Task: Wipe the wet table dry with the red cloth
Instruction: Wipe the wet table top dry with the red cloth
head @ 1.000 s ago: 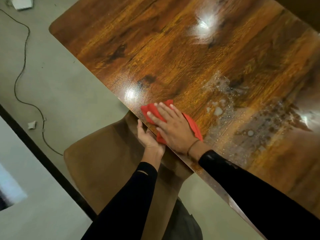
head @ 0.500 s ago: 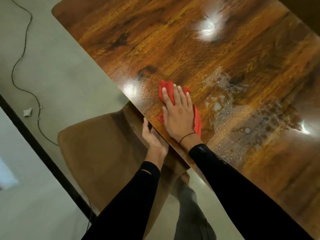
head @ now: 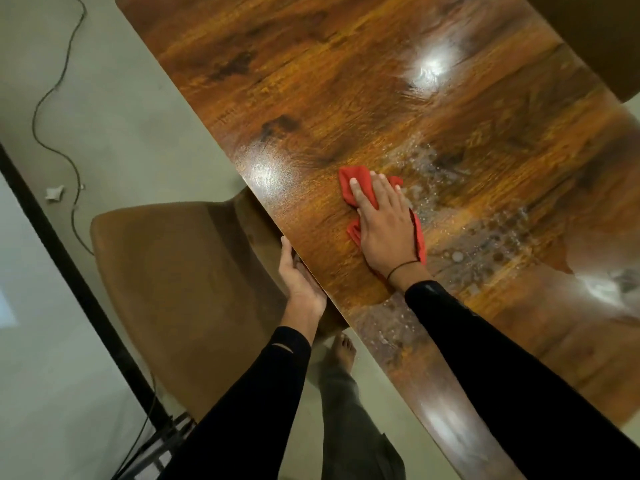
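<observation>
Red cloth (head: 360, 192) — mostly hidden under flat right hand (head: 384, 230).

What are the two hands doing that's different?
The right hand lies flat on top of the table, pressing the red cloth; the left hand holds nothing and rests along the table's edge. The right wrist wears a thin dark band; the left wrist shows none. Both come out of black sleeves.
</observation>
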Demonstrator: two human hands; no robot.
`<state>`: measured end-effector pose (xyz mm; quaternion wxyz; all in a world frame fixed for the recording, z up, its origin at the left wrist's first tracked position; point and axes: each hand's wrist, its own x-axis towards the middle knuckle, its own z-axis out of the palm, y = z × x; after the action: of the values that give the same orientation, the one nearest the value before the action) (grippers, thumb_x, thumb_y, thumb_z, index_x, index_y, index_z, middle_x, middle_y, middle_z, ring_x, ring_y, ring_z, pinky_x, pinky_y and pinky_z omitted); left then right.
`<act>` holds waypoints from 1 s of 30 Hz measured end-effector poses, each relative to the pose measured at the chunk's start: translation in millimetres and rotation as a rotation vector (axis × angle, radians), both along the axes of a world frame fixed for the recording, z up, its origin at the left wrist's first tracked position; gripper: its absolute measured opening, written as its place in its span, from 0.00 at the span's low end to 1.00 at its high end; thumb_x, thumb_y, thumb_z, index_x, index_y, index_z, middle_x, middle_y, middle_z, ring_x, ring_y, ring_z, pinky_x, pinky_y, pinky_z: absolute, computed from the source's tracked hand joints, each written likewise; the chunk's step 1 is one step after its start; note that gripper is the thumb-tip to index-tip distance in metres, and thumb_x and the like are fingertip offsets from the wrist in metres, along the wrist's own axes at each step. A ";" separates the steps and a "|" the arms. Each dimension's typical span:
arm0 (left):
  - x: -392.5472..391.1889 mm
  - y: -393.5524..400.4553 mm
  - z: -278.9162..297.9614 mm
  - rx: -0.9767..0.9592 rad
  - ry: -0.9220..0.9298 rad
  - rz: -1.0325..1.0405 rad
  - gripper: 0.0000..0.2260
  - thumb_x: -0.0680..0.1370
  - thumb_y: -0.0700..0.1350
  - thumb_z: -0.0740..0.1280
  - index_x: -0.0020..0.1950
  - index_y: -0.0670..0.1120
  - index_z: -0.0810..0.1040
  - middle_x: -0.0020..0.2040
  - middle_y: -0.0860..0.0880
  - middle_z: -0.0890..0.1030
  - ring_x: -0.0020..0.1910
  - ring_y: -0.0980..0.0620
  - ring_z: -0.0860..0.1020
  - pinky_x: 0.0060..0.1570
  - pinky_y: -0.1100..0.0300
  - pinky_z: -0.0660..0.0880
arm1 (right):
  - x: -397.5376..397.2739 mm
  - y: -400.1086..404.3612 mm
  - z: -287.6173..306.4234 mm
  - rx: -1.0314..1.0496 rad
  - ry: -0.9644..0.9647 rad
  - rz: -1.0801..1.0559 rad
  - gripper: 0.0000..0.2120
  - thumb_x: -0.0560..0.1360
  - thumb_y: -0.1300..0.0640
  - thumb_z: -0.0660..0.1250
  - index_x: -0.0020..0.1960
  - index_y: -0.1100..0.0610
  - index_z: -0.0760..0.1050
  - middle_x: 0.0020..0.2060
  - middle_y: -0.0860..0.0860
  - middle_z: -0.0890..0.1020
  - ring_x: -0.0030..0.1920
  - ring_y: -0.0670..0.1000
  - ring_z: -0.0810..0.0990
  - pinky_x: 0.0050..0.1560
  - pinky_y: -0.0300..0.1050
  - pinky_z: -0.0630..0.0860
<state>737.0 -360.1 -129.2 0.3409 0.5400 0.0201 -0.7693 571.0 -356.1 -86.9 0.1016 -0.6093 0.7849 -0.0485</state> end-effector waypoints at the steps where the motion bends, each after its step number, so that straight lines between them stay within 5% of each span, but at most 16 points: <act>1: -1.2 1.2 1.0 -0.010 -0.012 0.008 0.34 0.79 0.71 0.66 0.72 0.45 0.82 0.67 0.42 0.86 0.67 0.41 0.84 0.71 0.42 0.77 | 6.2 -3.2 -0.2 -0.004 0.013 -0.045 0.32 0.85 0.44 0.46 0.87 0.51 0.57 0.85 0.61 0.60 0.86 0.62 0.57 0.85 0.63 0.53; 4: -2.6 2.9 0.0 -0.043 -0.042 0.033 0.29 0.81 0.68 0.67 0.66 0.45 0.85 0.64 0.41 0.87 0.66 0.39 0.84 0.71 0.42 0.78 | 41.7 5.9 -2.7 -0.016 0.016 -0.051 0.29 0.88 0.49 0.52 0.88 0.50 0.52 0.86 0.60 0.55 0.87 0.60 0.52 0.86 0.63 0.51; 9: 3.5 0.8 -0.4 -0.012 -0.083 0.024 0.29 0.79 0.67 0.70 0.64 0.44 0.87 0.63 0.41 0.87 0.61 0.42 0.87 0.61 0.48 0.83 | 57.4 65.1 -11.1 -0.054 -0.034 0.438 0.28 0.88 0.49 0.55 0.87 0.49 0.58 0.86 0.58 0.57 0.87 0.58 0.53 0.86 0.60 0.51; 12: 2.4 -1.9 -4.1 -0.073 -0.068 0.030 0.29 0.82 0.65 0.67 0.70 0.43 0.84 0.66 0.40 0.86 0.67 0.41 0.84 0.72 0.43 0.78 | 23.5 67.4 -11.5 -0.040 -0.022 0.477 0.28 0.88 0.51 0.55 0.87 0.48 0.57 0.87 0.57 0.56 0.87 0.57 0.52 0.86 0.59 0.51; 16: -5.9 0.8 -5.8 -0.067 -0.096 -0.012 0.35 0.80 0.72 0.63 0.75 0.47 0.79 0.70 0.42 0.83 0.72 0.40 0.80 0.76 0.38 0.72 | -31.9 30.0 -10.2 -0.088 -0.048 0.289 0.27 0.86 0.52 0.55 0.85 0.50 0.63 0.84 0.60 0.63 0.84 0.61 0.61 0.85 0.62 0.56; 19: -12.6 2.7 2.5 -0.030 -0.231 -0.036 0.45 0.76 0.77 0.62 0.86 0.51 0.66 0.84 0.44 0.68 0.83 0.43 0.66 0.83 0.37 0.60 | -73.5 -15.9 -3.4 -0.058 -0.036 0.166 0.27 0.87 0.52 0.54 0.86 0.50 0.61 0.84 0.61 0.62 0.84 0.63 0.60 0.84 0.64 0.56; 22: -15.9 2.1 5.4 0.012 -0.330 -0.037 0.44 0.78 0.76 0.60 0.88 0.54 0.57 0.88 0.47 0.59 0.87 0.44 0.58 0.85 0.36 0.53 | -104.7 -50.2 0.3 -0.045 -0.028 -0.006 0.29 0.86 0.47 0.50 0.86 0.51 0.60 0.84 0.62 0.61 0.85 0.63 0.59 0.85 0.64 0.55; 30: -12.8 -9.3 11.5 -0.024 -0.337 0.026 0.34 0.83 0.67 0.61 0.85 0.50 0.67 0.85 0.44 0.67 0.84 0.44 0.65 0.83 0.39 0.60 | -95.8 -44.5 -3.1 -0.101 0.020 -0.712 0.29 0.87 0.53 0.59 0.87 0.52 0.58 0.85 0.60 0.60 0.86 0.60 0.56 0.85 0.61 0.52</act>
<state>724.2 -369.4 -117.7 0.3557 0.6567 -0.0397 -0.6637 475.3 -400.6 -89.9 0.0403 -0.3025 0.9455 -0.1135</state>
